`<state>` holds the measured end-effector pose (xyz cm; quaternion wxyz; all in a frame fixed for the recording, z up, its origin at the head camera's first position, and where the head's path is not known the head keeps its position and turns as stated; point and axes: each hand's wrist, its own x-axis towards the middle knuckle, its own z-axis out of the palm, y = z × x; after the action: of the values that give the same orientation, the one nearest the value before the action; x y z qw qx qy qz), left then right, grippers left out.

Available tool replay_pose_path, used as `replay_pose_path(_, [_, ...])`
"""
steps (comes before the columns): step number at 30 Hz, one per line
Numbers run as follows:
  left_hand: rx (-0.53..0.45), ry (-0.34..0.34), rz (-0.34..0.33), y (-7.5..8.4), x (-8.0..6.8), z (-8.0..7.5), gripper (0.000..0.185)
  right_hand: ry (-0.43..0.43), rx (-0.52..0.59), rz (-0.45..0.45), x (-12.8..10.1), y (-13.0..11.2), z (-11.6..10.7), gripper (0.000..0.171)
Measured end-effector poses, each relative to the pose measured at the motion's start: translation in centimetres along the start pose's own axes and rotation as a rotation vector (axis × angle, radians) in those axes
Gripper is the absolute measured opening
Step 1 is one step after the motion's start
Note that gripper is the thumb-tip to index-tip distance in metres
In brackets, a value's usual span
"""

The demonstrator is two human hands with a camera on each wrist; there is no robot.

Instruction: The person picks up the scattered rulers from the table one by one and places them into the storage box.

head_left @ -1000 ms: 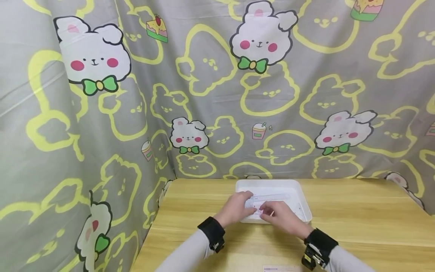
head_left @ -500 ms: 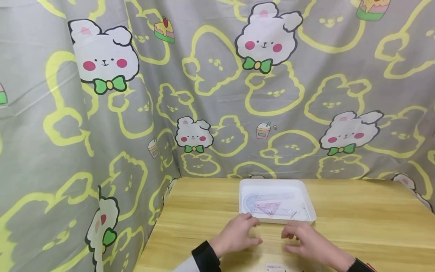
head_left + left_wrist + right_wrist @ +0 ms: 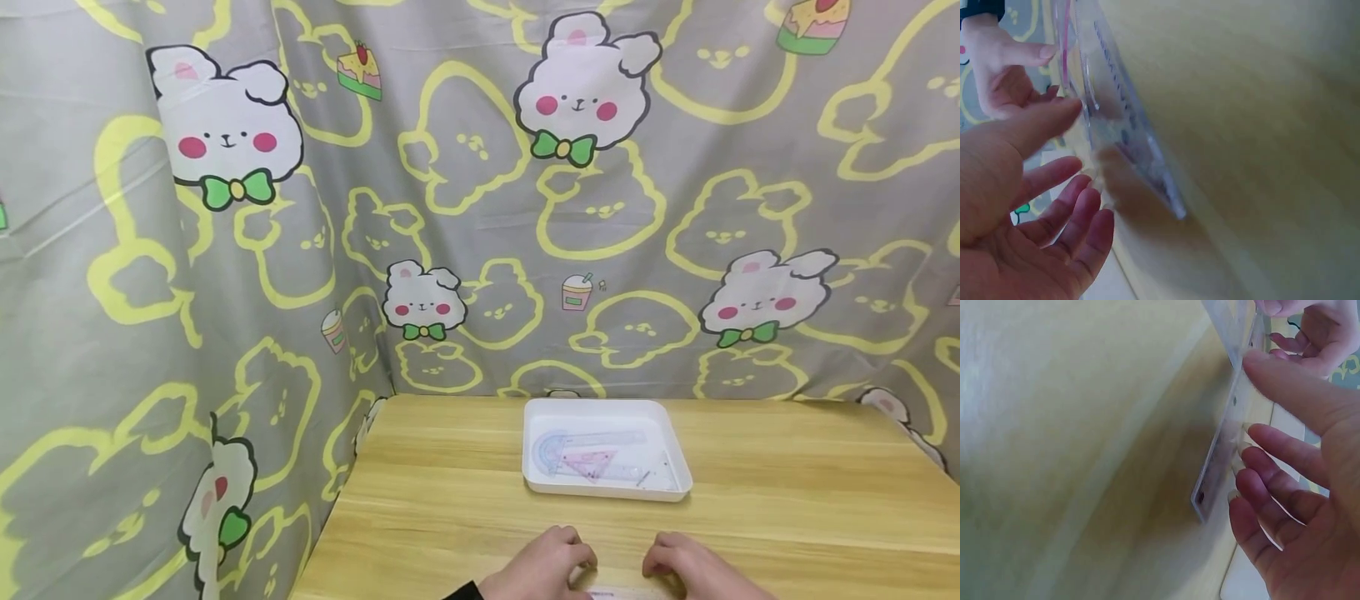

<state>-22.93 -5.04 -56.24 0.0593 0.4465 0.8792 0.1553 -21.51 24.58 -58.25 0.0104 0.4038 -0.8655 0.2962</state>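
A flat clear plastic sleeve (image 3: 1122, 119) with printed marks and a pink stripe lies at the table's front edge (image 3: 622, 593). My left hand (image 3: 543, 567) has its thumb on one end and its fingers by the rim, pinching it (image 3: 1069, 140). At the other end my right hand (image 3: 686, 567) pinches the sleeve (image 3: 1222, 450) the same way, thumb on top and fingertips at the edge (image 3: 1249, 403). Farther back stands a white tray (image 3: 606, 407) holding a clear protractor (image 3: 551, 450), a pink set square (image 3: 588, 462) and a straight ruler.
The wooden table (image 3: 787, 500) runs to a grey curtain printed with rabbits (image 3: 480, 208), which closes in the back and the left side. The wrist views are blurred.
Both hands have left the tray and drawn back to the table's front edge, onto the clear sleeve. The rulers lie in the tray uncovered.
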Motion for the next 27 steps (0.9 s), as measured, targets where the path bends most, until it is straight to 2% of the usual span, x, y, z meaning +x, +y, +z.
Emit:
replay_pose_path(3, [-0.044, -0.017, -0.022, 0.2, 0.0, 0.1, 0.022, -0.014, 0.057, 0.029, 0.0, 0.0, 0.5, 0.024])
replay_pose_path(6, [-0.048, -0.023, -0.029, 0.4, 0.1, 0.3, 0.018, -0.039, 0.132, 0.083, -0.1, -0.1, 0.7, 0.019])
replay_pose_path(11, [-0.005, -0.02, -0.042, 0.6, 0.4, 0.6, 0.016, -0.09, 0.228, 0.242, 0.2, -0.8, 0.4, 0.017])
replay_pose_path(14, [-0.058, -0.034, -0.056, 0.8, 0.6, 0.7, 0.013, -0.109, 0.283, 0.312, 0.4, -1.3, 0.2, 0.017])
replay_pose_path(19, [-0.26, -0.051, -0.106, 1.1, 0.8, 0.7, 0.014, -0.126, 0.392, 0.291, 0.6, -1.5, 0.3, 0.017])
replay_pose_path(23, [-0.299, -0.007, -0.12, 0.8, 0.8, 0.5, 0.015, -0.123, 0.405, 0.236, 0.7, -1.1, 0.3, 0.016])
replay_pose_path(27, [-0.337, 0.018, -0.096, 0.5, 0.6, 0.3, 0.013, -0.121, 0.416, 0.215, 0.7, -1.0, 0.2, 0.014])
